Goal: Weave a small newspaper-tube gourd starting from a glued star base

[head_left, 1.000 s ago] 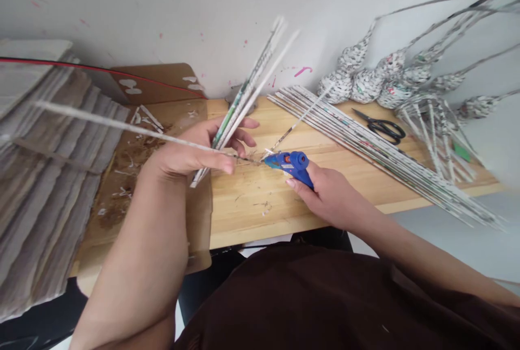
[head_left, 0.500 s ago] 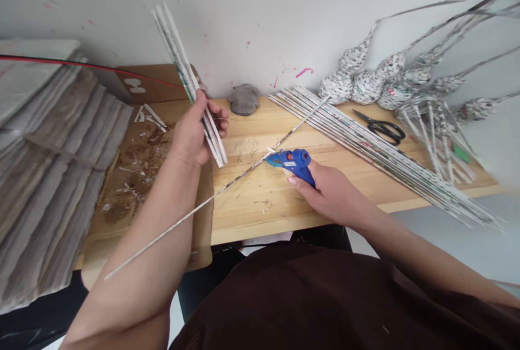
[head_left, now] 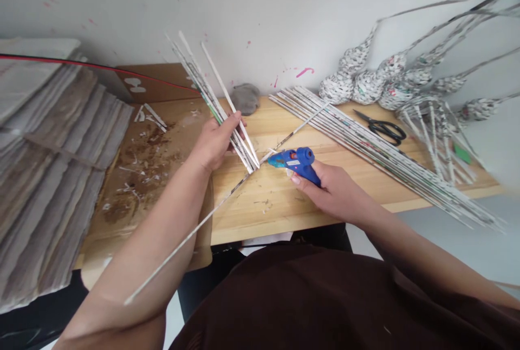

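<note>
In my left hand [head_left: 221,141], closed round them, are several rolled paper sticks [head_left: 211,99], one fanned a little away from the others. Their lower ends come close to a long thin paper stick [head_left: 215,210] that runs slantwise from above my left forearm to the bundle on the table. My right hand [head_left: 331,187] grips a blue glue gun [head_left: 298,161]. The gun's nozzle end lies beside a short white piece [head_left: 271,151] on the long stick; whether they touch I cannot tell.
A row of paper sticks [head_left: 365,149] lies right on the wooden table [head_left: 239,225], beside black scissors [head_left: 384,129]. Woven paper shapes [head_left: 337,87] stand by the wall. A grey lump [head_left: 245,98] sits at the back; stacked paper [head_left: 52,176] and stained cardboard [head_left: 162,109] fill the left.
My left hand has moved right and toward me, bringing the held sticks to the long one; one stick has spread from the bundle. The glue gun has shifted slightly right.
</note>
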Available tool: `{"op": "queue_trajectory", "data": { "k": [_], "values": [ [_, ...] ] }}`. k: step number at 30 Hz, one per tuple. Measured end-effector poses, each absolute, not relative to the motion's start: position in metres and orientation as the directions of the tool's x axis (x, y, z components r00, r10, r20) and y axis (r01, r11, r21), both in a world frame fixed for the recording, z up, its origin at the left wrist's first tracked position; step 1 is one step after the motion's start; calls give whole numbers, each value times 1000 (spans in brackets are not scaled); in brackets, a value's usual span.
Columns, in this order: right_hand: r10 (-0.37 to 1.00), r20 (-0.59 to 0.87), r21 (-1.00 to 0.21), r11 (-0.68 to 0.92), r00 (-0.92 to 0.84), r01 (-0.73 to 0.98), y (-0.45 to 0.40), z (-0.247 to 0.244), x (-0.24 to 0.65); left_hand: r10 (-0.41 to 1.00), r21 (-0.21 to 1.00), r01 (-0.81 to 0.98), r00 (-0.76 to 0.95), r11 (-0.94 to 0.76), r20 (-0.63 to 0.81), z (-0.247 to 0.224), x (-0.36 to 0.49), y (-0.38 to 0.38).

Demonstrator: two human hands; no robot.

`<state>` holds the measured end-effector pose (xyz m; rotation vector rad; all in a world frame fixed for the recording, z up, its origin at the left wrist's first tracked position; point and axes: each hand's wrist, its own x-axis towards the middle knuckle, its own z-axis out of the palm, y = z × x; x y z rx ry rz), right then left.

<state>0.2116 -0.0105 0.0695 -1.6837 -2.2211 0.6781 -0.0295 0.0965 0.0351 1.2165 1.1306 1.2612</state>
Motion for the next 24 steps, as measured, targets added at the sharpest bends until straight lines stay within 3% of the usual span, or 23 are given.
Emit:
{"op": "queue_trajectory", "data": {
  "k": [4,7,12,17,24],
  "values": [
    [960,-163,-750,28,-226,661,-12,72,216,996,997,-22,47,-70,71,32,-28,96],
    [957,-219,-916,-136,-188,378,-13,71,218,997,997,-19,37,-69,70,33,-29,96],
    [983,-153,-982,-162,-96,-92,-12,72,212,996,995,-59,18,-84,85,38,-30,95],
    [949,-254,-945,-285,-186,-162,-10,71,205,991,994,-51,80,-102,105,40,-29,91],
    [971,-138,-968,-174,-195,-180,-4,67,195,983,993,-28,139,-114,117,44,-25,83]
  ]
}}
